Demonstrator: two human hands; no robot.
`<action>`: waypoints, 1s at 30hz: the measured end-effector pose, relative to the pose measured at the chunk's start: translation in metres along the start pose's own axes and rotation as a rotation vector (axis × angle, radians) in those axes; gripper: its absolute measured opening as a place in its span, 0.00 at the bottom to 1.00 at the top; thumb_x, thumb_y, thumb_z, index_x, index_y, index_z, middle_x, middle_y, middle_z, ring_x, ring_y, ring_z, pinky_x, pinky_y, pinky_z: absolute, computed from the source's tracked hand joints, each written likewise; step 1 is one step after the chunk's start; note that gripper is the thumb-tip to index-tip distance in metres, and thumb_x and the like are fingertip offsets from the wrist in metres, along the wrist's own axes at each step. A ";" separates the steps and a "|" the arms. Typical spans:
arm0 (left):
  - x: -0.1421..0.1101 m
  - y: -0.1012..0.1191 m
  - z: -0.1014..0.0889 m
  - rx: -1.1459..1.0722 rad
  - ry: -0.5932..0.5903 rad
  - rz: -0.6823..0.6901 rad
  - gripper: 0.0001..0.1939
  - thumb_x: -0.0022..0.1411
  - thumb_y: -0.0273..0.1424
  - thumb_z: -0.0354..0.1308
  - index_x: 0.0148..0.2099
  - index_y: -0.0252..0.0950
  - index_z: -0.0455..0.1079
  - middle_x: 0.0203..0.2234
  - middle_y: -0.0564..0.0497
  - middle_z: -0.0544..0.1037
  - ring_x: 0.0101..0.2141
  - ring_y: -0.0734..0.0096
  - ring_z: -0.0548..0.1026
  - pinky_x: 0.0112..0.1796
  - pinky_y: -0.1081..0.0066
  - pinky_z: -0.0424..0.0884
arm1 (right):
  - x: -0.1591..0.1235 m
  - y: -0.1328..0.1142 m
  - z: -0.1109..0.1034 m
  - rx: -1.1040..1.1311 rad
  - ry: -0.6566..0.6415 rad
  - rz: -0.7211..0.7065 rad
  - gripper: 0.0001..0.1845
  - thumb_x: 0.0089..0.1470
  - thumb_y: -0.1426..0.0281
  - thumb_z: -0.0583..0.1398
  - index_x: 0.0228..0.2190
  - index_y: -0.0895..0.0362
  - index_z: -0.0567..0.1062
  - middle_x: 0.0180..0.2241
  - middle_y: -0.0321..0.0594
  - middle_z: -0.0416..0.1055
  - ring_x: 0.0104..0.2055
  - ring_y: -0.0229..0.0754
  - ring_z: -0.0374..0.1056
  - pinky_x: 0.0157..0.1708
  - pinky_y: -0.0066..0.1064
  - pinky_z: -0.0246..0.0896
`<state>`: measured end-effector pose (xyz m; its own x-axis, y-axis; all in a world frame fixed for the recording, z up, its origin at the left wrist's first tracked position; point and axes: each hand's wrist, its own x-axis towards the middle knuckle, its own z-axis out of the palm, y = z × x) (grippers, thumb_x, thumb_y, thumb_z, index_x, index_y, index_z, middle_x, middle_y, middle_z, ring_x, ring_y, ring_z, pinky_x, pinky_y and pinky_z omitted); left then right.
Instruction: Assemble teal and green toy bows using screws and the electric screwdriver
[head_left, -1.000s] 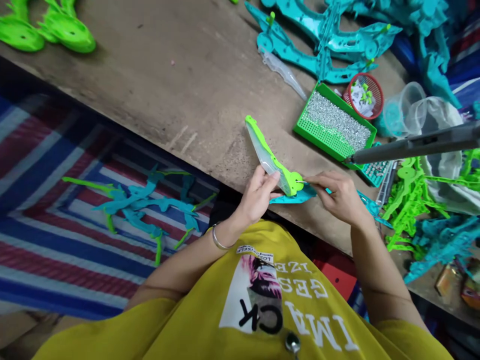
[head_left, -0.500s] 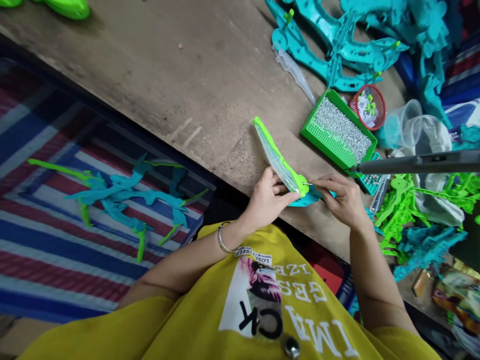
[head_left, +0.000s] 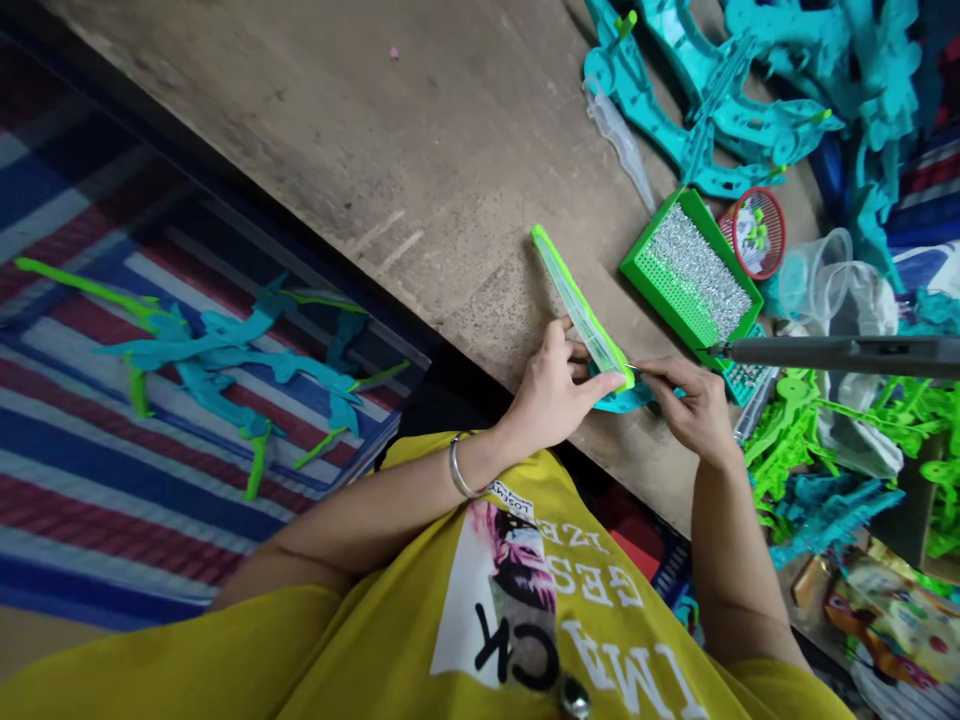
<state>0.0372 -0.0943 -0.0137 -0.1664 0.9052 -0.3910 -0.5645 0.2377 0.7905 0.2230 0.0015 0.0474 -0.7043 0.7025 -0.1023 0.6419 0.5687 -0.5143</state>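
Item: one lime-green plastic wing frame (head_left: 581, 310) with clear film, light, stiff at the rim, flimsy across the film, best held by the rim, clasped above the tabletop (head_left: 360, 130) in your closed left hand (head_left: 551, 385), while your right hand (head_left: 694, 410) pinches a thin metal pin (head_left: 634, 368) at its end.

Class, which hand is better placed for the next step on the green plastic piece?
Probably the right hand: its fingertips hold a thin metal pin at the piece's end, while the left hand grips it.

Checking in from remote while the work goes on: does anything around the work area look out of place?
Yes: teal and lime plastic parts lie on the striped mat below the worktop, away from the heaps on it, so they look dropped or set aside.
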 end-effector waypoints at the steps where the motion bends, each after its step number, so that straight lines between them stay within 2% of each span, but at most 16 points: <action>1: 0.000 0.000 0.000 0.003 0.003 0.000 0.38 0.52 0.31 0.73 0.60 0.38 0.58 0.45 0.45 0.80 0.39 0.62 0.83 0.38 0.65 0.80 | 0.001 0.001 -0.001 0.020 -0.010 0.004 0.12 0.65 0.68 0.58 0.43 0.53 0.83 0.38 0.42 0.82 0.42 0.45 0.78 0.44 0.39 0.71; 4: 0.001 0.000 0.002 -0.016 0.008 0.020 0.39 0.52 0.30 0.73 0.61 0.39 0.58 0.43 0.46 0.81 0.37 0.64 0.82 0.37 0.66 0.80 | 0.004 0.004 -0.003 0.053 -0.032 0.027 0.12 0.64 0.66 0.59 0.42 0.53 0.83 0.38 0.42 0.82 0.41 0.45 0.77 0.43 0.38 0.71; 9: 0.001 -0.002 0.002 -0.007 0.019 0.048 0.39 0.52 0.31 0.73 0.61 0.39 0.58 0.41 0.48 0.80 0.34 0.66 0.82 0.34 0.68 0.78 | 0.001 0.007 -0.005 0.057 -0.004 0.113 0.10 0.62 0.64 0.62 0.38 0.55 0.81 0.34 0.40 0.80 0.33 0.41 0.74 0.34 0.33 0.68; 15: 0.001 -0.001 0.002 0.045 0.004 0.035 0.39 0.50 0.31 0.73 0.60 0.39 0.58 0.45 0.45 0.80 0.39 0.61 0.82 0.41 0.61 0.80 | 0.002 0.003 -0.007 -0.004 -0.025 0.024 0.08 0.63 0.67 0.60 0.38 0.55 0.79 0.35 0.40 0.80 0.37 0.41 0.75 0.39 0.33 0.68; 22: 0.002 -0.002 0.004 0.013 0.002 0.084 0.37 0.51 0.29 0.73 0.59 0.40 0.60 0.44 0.46 0.80 0.40 0.62 0.81 0.43 0.61 0.79 | 0.006 0.004 -0.007 0.016 -0.072 0.102 0.09 0.63 0.64 0.59 0.37 0.55 0.77 0.34 0.39 0.78 0.35 0.41 0.73 0.37 0.33 0.67; 30: 0.006 -0.004 0.002 0.071 0.024 0.123 0.33 0.51 0.32 0.74 0.55 0.39 0.62 0.43 0.46 0.80 0.40 0.59 0.81 0.44 0.58 0.80 | 0.006 0.004 -0.011 -0.008 -0.104 0.103 0.09 0.64 0.64 0.59 0.38 0.55 0.77 0.33 0.39 0.78 0.34 0.40 0.72 0.36 0.32 0.65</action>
<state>0.0405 -0.0889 -0.0181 -0.2502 0.9208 -0.2993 -0.4801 0.1505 0.8642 0.2245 0.0122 0.0538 -0.6620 0.7095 -0.2415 0.7142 0.4996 -0.4902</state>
